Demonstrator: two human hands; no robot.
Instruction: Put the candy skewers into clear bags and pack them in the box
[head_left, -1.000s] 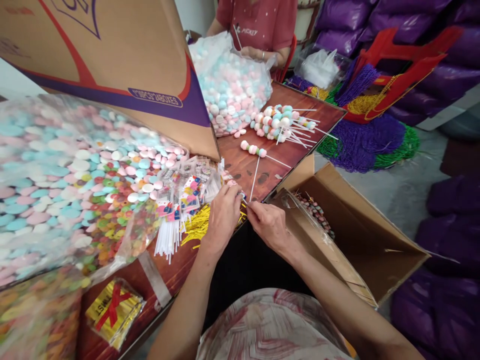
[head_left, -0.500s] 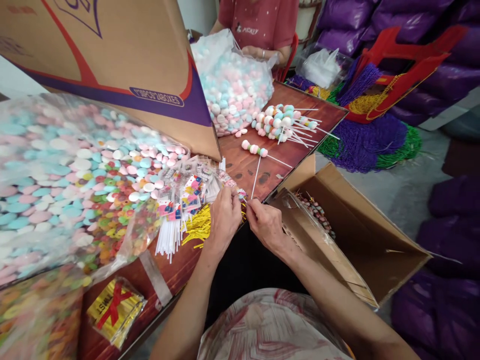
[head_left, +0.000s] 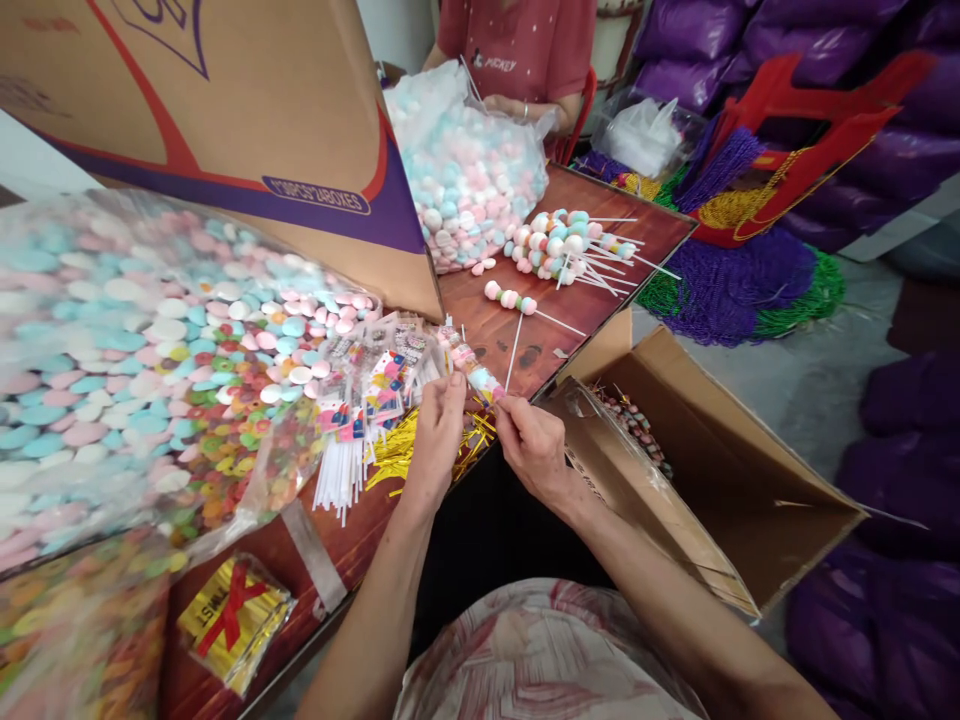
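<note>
My right hand [head_left: 534,445] pinches the stick end of a candy skewer [head_left: 471,364] wrapped in a clear sleeve, which points up and left over the table edge. My left hand [head_left: 437,430] is closed just left of it, fingertips pinched near the base of the sleeve, above a heap of gold twist ties [head_left: 397,452]. White sticks [head_left: 337,478] and printed sleeves [head_left: 379,380] lie beside my left hand. What the left fingers grip is too small to make out.
Big clear bags of pastel candies [head_left: 135,340] fill the left under a cardboard flap [head_left: 247,120]. Finished skewers [head_left: 559,245] lie on the brown table [head_left: 540,340]. An open cardboard box [head_left: 720,470] stands at the right. A person in a red shirt [head_left: 517,40] sits opposite.
The wrapped skewer has tilted up and become visible between my hands. My left hand slid slightly down and left; my right hand stayed near the table edge.
</note>
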